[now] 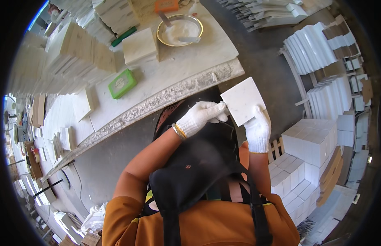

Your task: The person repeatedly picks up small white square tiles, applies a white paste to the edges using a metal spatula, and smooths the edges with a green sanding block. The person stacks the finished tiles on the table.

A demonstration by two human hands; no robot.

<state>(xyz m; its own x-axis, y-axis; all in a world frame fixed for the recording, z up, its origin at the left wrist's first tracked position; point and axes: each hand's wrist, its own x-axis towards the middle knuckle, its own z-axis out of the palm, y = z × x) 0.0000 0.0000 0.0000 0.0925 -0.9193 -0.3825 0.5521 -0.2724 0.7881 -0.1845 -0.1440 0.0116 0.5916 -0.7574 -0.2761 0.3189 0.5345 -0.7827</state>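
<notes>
Tile (243,101) hung past the tabletop (194,61) at its near right corner, right hand (257,128) gripping its near side — best kept steady; left hand (202,117) pinched by its left edge, on what, I couldn't tell.

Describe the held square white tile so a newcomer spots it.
Find the long pale stone workbench with the rough front edge. Near its right end, the white-gloved right hand grips the tile. Unlike the stacked white slabs, this one is held.
</notes>
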